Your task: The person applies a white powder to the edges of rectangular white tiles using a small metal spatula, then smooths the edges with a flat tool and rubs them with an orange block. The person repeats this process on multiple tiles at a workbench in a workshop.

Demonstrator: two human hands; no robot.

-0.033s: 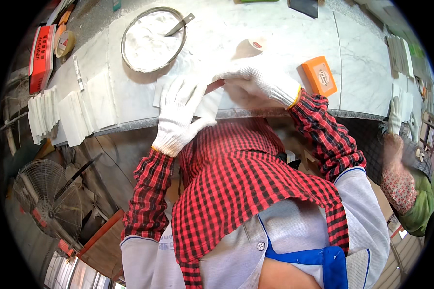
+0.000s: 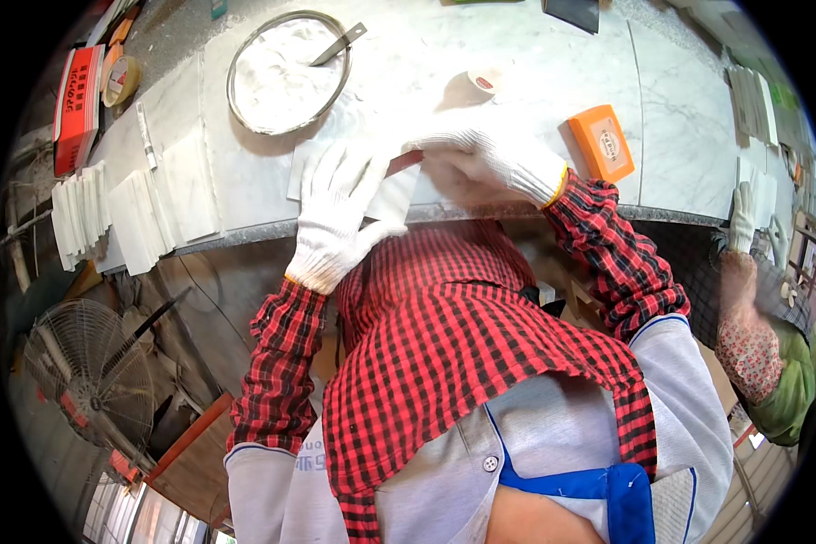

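White knit gloves cover both my hands. My left hand (image 2: 335, 204) lies flat, fingers stretched, over a white marble tile (image 2: 393, 197) at the bench's front edge. My right hand (image 2: 490, 154) is curled, thumb and fingers pinching a thin dark-red strip (image 2: 405, 162), possibly sandpaper, which touches the tile beside my left fingers. Part of the strip is hidden in the glove. To the right sits an orange box (image 2: 600, 142). Beyond my hands stands a round bowl (image 2: 233, 89) of white powder or paste, with a metal scraper (image 2: 339, 43) resting in it.
Thin white tiles (image 2: 142, 218) stand stacked at the left, near a red box (image 2: 79, 109) and a tape roll (image 2: 121, 80). Another roll (image 2: 482, 82) lies beyond my right hand. A fan (image 2: 91, 385) stands lower left. At the far right, a co-worker's gloved hand (image 2: 742, 218) is beside more tiles.
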